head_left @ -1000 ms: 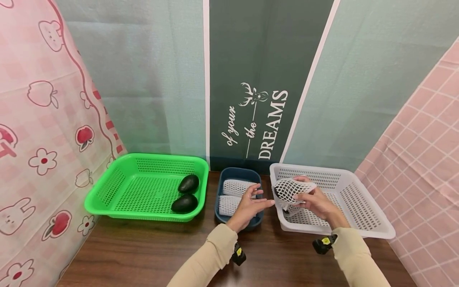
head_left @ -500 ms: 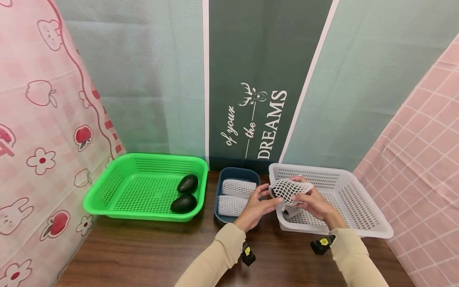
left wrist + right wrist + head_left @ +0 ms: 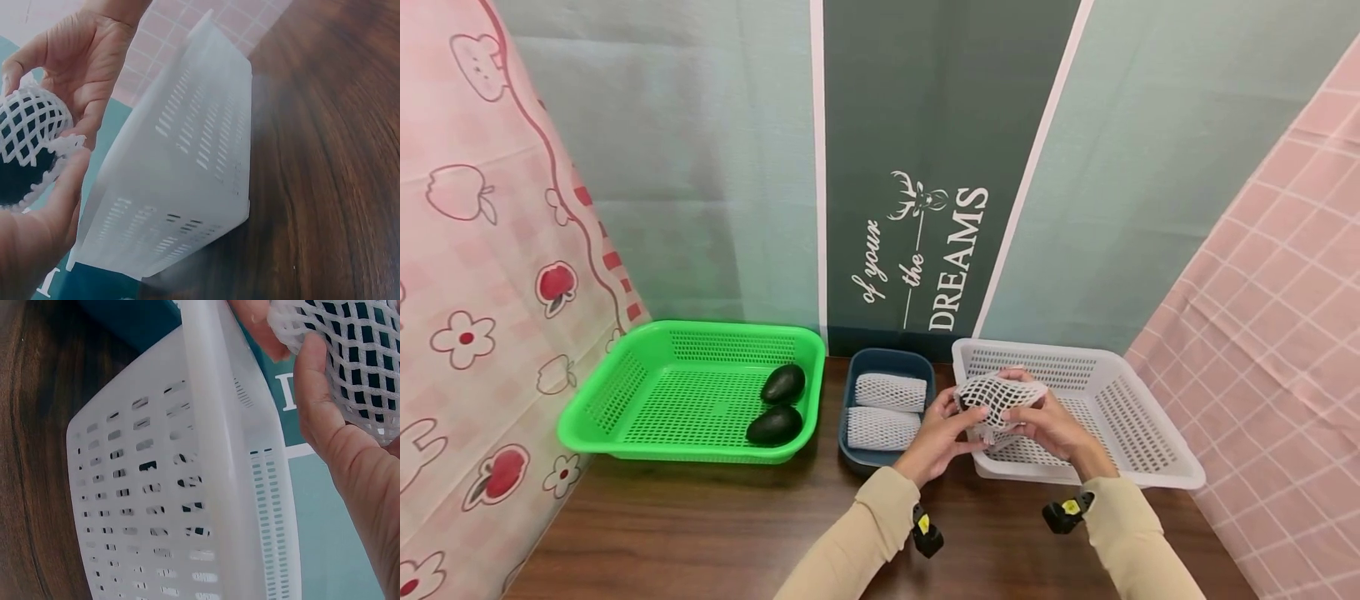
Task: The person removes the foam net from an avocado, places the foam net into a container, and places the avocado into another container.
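Over the left end of the white basket, both hands hold a dark avocado partly covered by a white foam net sleeve. My right hand grips the netted fruit from the right, thumb on the mesh. From the left, my left hand holds the sleeve's open end, its thumb on the near side. Dark skin shows bare at that end in the left wrist view. Two more dark avocados, one behind the other, lie in the green basket.
Between the two baskets stands a small navy tub. Inside it lie white foam net sleeves, one at the back and one in front. The brown wooden table runs along the front, and a printed cloth hangs behind.
My left hand has moved right from above the navy tub to the sleeve's open end and now holds it. The right hand keeps its grip on the netted avocado. The head view has shifted slightly.
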Demonstrator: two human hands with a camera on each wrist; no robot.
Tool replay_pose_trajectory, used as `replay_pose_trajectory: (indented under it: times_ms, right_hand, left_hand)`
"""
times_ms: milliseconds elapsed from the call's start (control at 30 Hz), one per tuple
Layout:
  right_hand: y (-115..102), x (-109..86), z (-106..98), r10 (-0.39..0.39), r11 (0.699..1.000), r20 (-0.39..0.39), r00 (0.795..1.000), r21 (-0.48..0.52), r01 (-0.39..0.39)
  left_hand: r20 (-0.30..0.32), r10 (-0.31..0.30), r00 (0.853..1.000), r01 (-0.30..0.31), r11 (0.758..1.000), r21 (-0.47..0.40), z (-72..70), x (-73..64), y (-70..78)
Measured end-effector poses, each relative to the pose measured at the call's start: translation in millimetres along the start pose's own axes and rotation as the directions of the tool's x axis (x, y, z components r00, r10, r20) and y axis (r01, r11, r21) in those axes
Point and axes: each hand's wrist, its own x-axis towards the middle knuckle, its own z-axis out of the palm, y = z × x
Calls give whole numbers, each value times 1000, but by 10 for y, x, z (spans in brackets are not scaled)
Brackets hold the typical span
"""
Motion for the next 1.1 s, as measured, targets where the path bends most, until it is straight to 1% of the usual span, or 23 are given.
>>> replay_pose_trajectory:
  times_ms: [233, 400, 567, 767, 967, 1033, 1100]
  right_hand:
    - [-20, 24, 72, -15, 1000, 26, 1000, -12, 15]
    - [-19, 33, 112, -22, 1000, 30, 999, -19, 22]
    - [-8, 35, 151, -13, 999, 28, 1000, -36, 14]
    - [0, 12, 220, 6, 999, 10, 1000, -49, -5]
    - [-3, -5, 293, 7, 999, 24, 1000, -41, -6]
    - [-12, -9, 327, 6, 998, 19, 1000, -57, -5]
    - [-16, -9, 359, -1, 995, 9, 1000, -101, 2]
  left_hand:
    - [28, -2, 1000, 3, 999, -35, 37, -12, -3]
    - [31, -6, 1000, 8, 998, -54, 29, -25, -1]
    - [41, -17, 999, 19, 997, -70, -5, -51, 26]
    - [72, -32, 997, 38, 997, -74, -48, -105, 75]
    - [56, -19, 998, 23, 998, -59, -80, -156, 134]
    - [53, -18, 998, 21, 999, -47, -98, -172, 160]
    - [56, -21, 998, 23, 999, -44, -123, -191, 182]
